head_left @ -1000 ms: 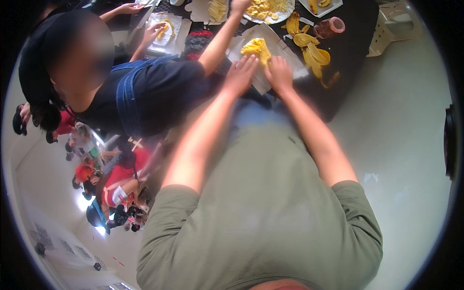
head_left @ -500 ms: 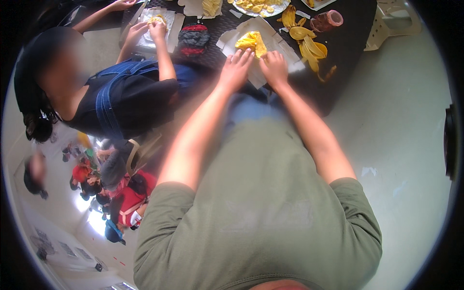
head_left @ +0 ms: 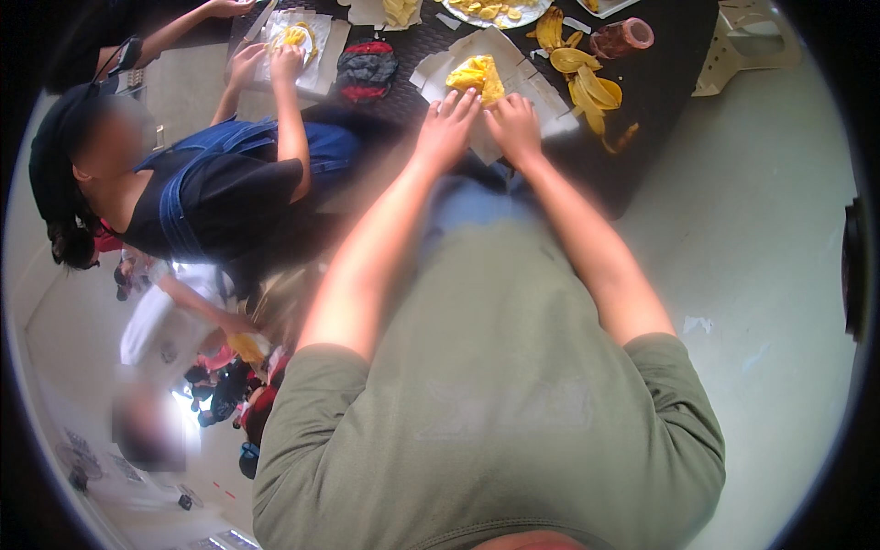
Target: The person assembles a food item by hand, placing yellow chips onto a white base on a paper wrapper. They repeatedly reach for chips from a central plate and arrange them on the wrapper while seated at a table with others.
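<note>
A crumpled, folded yellow wrapper (head_left: pixel 476 75) lies on a white paper sheet (head_left: pixel 445 66) on the dark table in front of me. My left hand (head_left: pixel 447 130) is at its near left edge, with the fingertips closed on the yellow fold. Beside it, my right hand (head_left: pixel 514 130) has its fingers bent in and pressed together at the near right edge of the same wrapper. What lies inside the fold, if anything, is hidden. The thumbs are mostly out of sight.
Banana peels (head_left: pixel 594 90) and a reddish jar (head_left: pixel 622 38) lie to the right. Beyond are a plate (head_left: pixel 456 11) of yellow slices and more paper. A black-and-red cloth bundle (head_left: pixel 367 71) sits at left, next to a co-worker (head_left: pixel 229 174) handling yellow food on paper.
My hands have shifted only slightly at the wrapper's near edge. The co-worker on the left has leaned back to the left. A person in white has come into view behind them.
</note>
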`<state>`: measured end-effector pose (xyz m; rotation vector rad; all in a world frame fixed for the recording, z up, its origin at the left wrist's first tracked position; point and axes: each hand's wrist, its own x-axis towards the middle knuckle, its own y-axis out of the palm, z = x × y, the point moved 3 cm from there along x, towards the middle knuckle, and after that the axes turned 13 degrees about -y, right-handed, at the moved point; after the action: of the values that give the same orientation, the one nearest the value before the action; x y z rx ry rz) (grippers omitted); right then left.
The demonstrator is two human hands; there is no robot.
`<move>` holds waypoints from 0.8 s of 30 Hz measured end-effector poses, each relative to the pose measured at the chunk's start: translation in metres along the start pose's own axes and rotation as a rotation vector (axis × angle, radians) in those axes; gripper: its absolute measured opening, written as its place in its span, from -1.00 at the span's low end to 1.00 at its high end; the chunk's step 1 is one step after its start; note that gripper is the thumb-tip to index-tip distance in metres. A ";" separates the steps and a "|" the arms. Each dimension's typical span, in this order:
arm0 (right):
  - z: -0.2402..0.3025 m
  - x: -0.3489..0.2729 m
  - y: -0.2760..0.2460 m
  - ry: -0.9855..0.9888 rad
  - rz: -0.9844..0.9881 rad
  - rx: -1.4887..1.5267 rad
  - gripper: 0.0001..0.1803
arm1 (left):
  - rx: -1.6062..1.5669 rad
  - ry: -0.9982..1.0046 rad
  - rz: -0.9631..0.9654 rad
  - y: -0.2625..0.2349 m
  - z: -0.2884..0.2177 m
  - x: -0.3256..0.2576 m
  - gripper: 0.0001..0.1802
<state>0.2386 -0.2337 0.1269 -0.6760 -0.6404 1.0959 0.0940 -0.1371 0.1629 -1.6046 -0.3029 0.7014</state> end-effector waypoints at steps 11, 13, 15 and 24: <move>0.007 -0.012 -0.025 -0.329 0.161 -0.207 -0.67 | -0.034 -0.029 -0.034 -0.001 -0.004 0.001 -0.10; 0.005 -0.012 -0.029 -0.223 0.127 -0.051 -0.65 | -0.043 -0.044 -0.036 -0.001 -0.006 0.000 -0.09; -0.004 -0.008 -0.029 -0.095 0.074 0.063 -0.63 | -0.041 -0.054 -0.049 -0.004 -0.007 0.001 -0.08; -0.038 0.006 -0.017 0.262 0.087 0.409 -0.48 | -0.321 -0.338 0.052 0.002 -0.015 -0.007 -0.18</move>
<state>0.2786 -0.2401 0.1159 -0.4830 -0.1535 1.1512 0.0974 -0.1539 0.1626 -1.7969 -0.6491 1.0052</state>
